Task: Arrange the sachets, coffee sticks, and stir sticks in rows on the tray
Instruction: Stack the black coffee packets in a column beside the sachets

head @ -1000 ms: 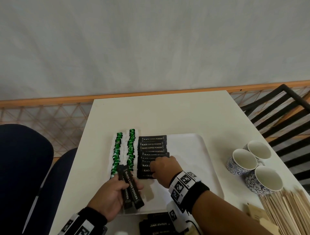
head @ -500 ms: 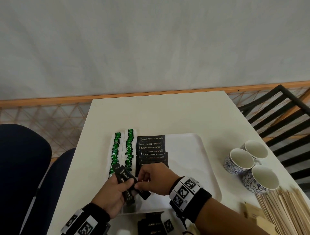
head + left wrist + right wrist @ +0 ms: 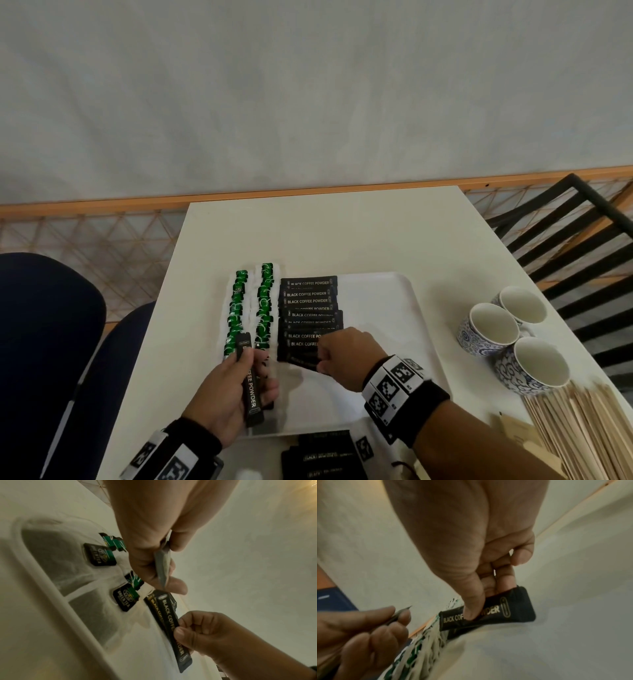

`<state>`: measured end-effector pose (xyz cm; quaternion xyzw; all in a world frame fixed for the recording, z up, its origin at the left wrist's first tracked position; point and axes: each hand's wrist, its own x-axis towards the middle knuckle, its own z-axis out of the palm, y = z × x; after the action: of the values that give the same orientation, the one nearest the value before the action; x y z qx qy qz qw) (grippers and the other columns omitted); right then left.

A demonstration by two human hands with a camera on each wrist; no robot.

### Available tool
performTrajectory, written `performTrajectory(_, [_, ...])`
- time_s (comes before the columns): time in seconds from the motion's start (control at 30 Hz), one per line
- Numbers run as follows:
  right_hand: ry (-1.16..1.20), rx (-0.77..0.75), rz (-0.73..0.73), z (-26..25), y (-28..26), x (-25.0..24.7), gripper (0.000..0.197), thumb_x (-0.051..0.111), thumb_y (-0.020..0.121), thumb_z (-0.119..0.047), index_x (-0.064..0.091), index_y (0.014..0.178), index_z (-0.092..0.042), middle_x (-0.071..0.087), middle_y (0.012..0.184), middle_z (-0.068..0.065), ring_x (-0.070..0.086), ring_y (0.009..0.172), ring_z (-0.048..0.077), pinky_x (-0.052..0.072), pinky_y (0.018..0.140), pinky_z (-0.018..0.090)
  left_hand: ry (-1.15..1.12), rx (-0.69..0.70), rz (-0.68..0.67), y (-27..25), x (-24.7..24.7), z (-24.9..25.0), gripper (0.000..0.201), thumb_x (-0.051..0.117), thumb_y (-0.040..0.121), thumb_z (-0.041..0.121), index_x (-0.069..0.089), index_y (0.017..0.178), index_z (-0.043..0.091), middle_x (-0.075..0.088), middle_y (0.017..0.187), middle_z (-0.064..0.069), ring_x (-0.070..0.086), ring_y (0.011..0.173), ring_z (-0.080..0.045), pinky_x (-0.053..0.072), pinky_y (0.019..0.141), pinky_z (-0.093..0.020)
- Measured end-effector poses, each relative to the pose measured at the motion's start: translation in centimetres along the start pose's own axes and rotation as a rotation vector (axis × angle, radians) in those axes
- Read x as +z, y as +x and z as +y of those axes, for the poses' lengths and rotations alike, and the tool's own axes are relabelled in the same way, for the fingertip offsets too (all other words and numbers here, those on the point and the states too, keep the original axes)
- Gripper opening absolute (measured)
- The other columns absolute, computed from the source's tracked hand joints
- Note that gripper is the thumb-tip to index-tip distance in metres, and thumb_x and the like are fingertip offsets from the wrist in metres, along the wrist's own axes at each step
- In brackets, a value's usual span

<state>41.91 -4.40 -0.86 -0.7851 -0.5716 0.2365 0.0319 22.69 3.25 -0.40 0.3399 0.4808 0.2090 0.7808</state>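
Note:
A white tray holds two rows of green tea sachets at its left and a column of black coffee sticks beside them. My left hand grips a spare black coffee stick lengthwise over the tray's near left corner. My right hand pinches another coffee stick crosswise at the near end of the column. In the right wrist view, thumb and fingers pinch that stick low over the tray. The left wrist view shows the left hand's stick edge-on.
Three blue-patterned cups stand right of the tray. Wooden stir sticks and brown sachets lie at the near right. More coffee sticks lie by the table's near edge. A black chair stands to the right and a blue seat to the left.
My right hand went to the left hand's bundle, took one coffee stick from it, and carried it right to the near end of the column. The left hand keeps a stick.

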Motion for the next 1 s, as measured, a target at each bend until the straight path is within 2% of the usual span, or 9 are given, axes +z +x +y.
performTrajectory(0.07, [-0.134,-0.028,-0.010,-0.2,0.3,0.3,0.016,0.056,0.093,-0.033,0.064,0.101,-0.022,0.065,0.104,0.000,0.059,0.101,0.023,0.039,0.091,0.037,0.000,-0.012,0.015,-0.1,0.1,0.1,0.033,0.040,0.102,0.025,0.059,0.097,-0.001,0.055,0.065,-0.010,0.059,0.062,-0.028,0.058,0.053,-0.034])
performTrajectory(0.2, [-0.263,-0.059,-0.006,-0.8,1.0,0.8,0.017,0.056,0.094,-0.034,0.064,0.102,-0.022,0.066,0.102,-0.001,0.059,0.100,0.024,0.035,0.087,0.039,0.028,-0.013,0.024,-0.3,0.2,0.3,0.035,0.039,0.103,0.025,0.060,0.098,-0.002,0.058,0.057,-0.007,0.059,0.064,-0.028,0.056,0.060,-0.038])
performTrajectory(0.47, [-0.296,-0.103,0.084,-0.9,1.5,0.8,0.016,0.058,0.092,-0.033,0.060,0.100,-0.020,0.064,0.100,0.001,0.059,0.095,0.026,0.033,0.082,0.039,0.049,-0.039,0.028,-0.2,-0.3,0.2,0.035,0.042,0.102,0.026,0.063,0.100,-0.002,0.062,0.067,-0.011,0.060,0.070,-0.028,0.057,0.059,-0.035])
performTrajectory(0.53, [-0.305,-0.113,0.100,-0.9,1.6,0.9,0.016,0.057,0.092,-0.033,0.059,0.101,-0.020,0.063,0.100,0.001,0.058,0.096,0.026,0.032,0.081,0.039,0.072,-0.049,0.016,-0.2,-0.4,0.3,0.034,0.044,0.101,0.026,0.065,0.101,-0.001,0.062,0.076,-0.015,0.060,0.069,-0.026,0.055,0.057,-0.032])
performTrajectory(0.67, [-0.276,-0.129,0.129,-0.8,1.6,0.9,0.018,0.057,0.093,-0.032,0.057,0.105,-0.019,0.062,0.104,0.002,0.058,0.099,0.026,0.035,0.085,0.040,0.177,-0.022,0.001,-0.3,-0.3,0.4,0.034,0.044,0.100,0.024,0.072,0.097,0.004,0.062,0.078,-0.011,0.056,0.068,-0.022,0.046,0.061,-0.032])
performTrajectory(0.73, [-0.201,-0.138,0.165,-1.1,1.3,0.8,0.019,0.054,0.094,-0.035,0.057,0.105,-0.020,0.061,0.105,0.001,0.058,0.098,0.025,0.037,0.087,0.039,0.183,-0.008,-0.044,-0.4,-0.3,0.5,0.033,0.045,0.100,0.024,0.073,0.099,0.007,0.068,0.089,-0.014,0.060,0.079,-0.027,0.047,0.068,-0.035])
performTrajectory(0.83, [0.136,-0.139,0.145,-1.7,0.4,0.0,0.027,0.051,0.094,-0.045,0.063,0.099,-0.022,0.064,0.098,-0.002,0.059,0.089,0.017,0.045,0.083,0.032,0.187,0.032,-0.056,-0.5,-0.2,0.6,0.027,0.048,0.098,0.019,0.072,0.101,0.008,0.070,0.089,-0.012,0.062,0.083,-0.027,0.048,0.073,-0.038])
performTrajectory(0.9, [0.377,-0.167,0.054,-2.1,-0.3,-0.6,0.032,0.053,0.093,-0.049,0.067,0.100,-0.020,0.067,0.095,-0.003,0.058,0.084,0.010,0.046,0.076,0.024,0.137,0.069,-0.055,-0.4,0.2,0.5,0.022,0.049,0.096,0.011,0.070,0.100,0.008,0.067,0.085,-0.009,0.056,0.077,-0.021,0.045,0.072,-0.034])
performTrajectory(1.0, [0.518,-0.197,-0.048,-2.3,-1.2,-1.1,0.026,0.060,0.092,-0.043,0.069,0.103,-0.022,0.066,0.093,-0.010,0.057,0.083,0.001,0.044,0.073,0.011,0.129,0.110,-0.052,-0.4,0.6,0.3,0.015,0.052,0.093,0.000,0.065,0.097,0.007,0.058,0.072,-0.005,0.047,0.063,-0.015,0.038,0.061,-0.027])
